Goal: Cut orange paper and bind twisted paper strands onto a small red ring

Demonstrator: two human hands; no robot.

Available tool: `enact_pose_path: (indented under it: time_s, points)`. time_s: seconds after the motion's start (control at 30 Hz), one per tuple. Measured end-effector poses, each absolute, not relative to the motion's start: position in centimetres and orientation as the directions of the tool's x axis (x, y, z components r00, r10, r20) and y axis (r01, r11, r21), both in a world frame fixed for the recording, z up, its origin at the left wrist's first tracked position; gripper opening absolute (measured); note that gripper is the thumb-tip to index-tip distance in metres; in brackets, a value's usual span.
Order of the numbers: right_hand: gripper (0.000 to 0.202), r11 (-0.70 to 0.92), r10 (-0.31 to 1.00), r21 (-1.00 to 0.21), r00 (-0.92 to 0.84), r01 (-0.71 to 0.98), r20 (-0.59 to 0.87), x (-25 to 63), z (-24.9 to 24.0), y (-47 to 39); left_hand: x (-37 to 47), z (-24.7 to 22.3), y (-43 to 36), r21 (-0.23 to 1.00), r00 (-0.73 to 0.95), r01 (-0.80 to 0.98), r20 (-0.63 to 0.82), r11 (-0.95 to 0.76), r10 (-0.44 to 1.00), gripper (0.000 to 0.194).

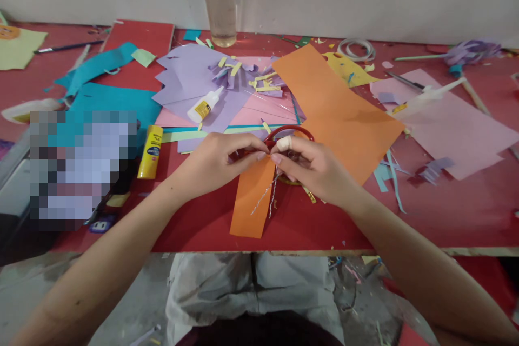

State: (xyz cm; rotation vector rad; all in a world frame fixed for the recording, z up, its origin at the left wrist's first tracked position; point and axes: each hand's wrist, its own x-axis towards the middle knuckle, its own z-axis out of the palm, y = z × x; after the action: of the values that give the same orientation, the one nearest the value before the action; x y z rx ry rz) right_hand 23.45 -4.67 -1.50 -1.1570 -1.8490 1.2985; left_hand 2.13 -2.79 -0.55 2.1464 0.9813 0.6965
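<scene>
In the head view, my left hand and my right hand meet near the table's front, with thumbs and index fingers pinched together. Between the fingertips is the top end of an orange paper strip, its lower part reaching toward me. A pale bandage wraps my right index finger. Thin twisted silvery strands run out from below the right fingers across the strip. Just behind the hands shows a red curved handle, mostly covered by them. The exact grip at the fingertips is partly hidden.
A yellow glue stick stands left of my hands. Farther back are a white glue bottle, purple paper, a large orange sheet and a liquid-filled cup. Pink sheets lie right; a blurred-out object is left.
</scene>
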Motion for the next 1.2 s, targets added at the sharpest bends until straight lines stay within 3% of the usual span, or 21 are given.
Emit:
enact_pose_path:
  time_s: [0.23,0.9,1.2]
  points:
    - [0.016,0.186,0.890,-0.914,-0.456,0.361,0.000,23.55,-1.67,-4.68,2.16,-1.16,-2.84,0.609,0.623,0.533,0.188,-0.588,0.759,0.017]
    - [0.019,0.198,0.898,-0.906,-0.441,0.373,0.015,23.44,-1.51,-4.70,2.13,-1.00,-2.89,0.642,0.590,0.502,0.234,-0.579,0.772,0.014]
    - [0.012,0.384,0.876,-0.793,-0.457,0.473,0.152,23.44,-1.75,-4.79,2.04,-1.16,-2.78,0.664,0.587,0.502,0.208,-0.554,0.782,0.012]
